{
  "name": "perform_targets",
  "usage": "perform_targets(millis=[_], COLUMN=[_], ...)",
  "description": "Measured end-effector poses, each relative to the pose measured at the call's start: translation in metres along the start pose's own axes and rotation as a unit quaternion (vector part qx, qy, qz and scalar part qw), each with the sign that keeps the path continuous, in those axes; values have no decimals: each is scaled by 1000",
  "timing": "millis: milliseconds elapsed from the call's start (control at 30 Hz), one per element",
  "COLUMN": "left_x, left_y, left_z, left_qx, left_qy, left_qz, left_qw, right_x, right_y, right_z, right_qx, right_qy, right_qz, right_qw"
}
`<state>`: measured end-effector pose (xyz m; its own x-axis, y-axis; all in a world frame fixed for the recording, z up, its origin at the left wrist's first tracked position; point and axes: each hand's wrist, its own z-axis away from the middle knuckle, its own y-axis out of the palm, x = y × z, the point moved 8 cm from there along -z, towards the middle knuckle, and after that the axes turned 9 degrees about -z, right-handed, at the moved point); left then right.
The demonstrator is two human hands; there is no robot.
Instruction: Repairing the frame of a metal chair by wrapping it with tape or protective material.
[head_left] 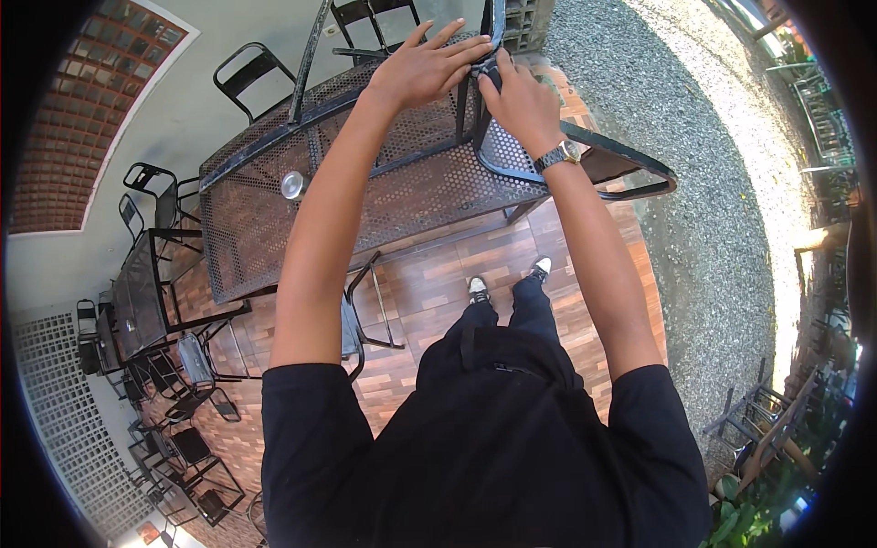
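Observation:
A black metal chair frame point(498, 23) with worn paint rests on a perforated dark metal table point(247, 219). My left hand point(425, 68) reaches over the table with its fingers spread, and its fingertips meet the frame. Beside it my right hand point(523, 102), with a watch on the wrist, is closed around a bunched dark cloth point(491, 73). The cloth presses against the frame tube close to the left fingertips. Most of the cloth is hidden under the right fingers. A curved tube with a flat panel point(621, 164) juts past the table's right end.
A small round clear container point(292, 185) stands on the tabletop. Black chairs point(251, 78) line the wall, and several more chairs and another table point(142, 297) fill the left side. Wood-patterned tiles point(420, 310) meet gravel point(703, 228) at the right.

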<state>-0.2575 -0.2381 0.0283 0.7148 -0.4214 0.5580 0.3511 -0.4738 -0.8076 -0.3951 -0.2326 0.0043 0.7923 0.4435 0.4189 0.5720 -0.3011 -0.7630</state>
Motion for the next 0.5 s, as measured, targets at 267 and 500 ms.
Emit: perform_targets(millis=[267, 500], left_x=[1, -1], left_y=[1, 2], left_z=[2, 2], left_qx=[-2, -13], left_qy=[-7, -8], left_qz=[-5, 1], left_qw=[1000, 1000], right_x=[12, 2], right_y=[-9, 0], right_z=[11, 0], right_qx=[10, 55], right_qy=[-62, 17], right_qz=[46, 25], right_qw=[997, 998])
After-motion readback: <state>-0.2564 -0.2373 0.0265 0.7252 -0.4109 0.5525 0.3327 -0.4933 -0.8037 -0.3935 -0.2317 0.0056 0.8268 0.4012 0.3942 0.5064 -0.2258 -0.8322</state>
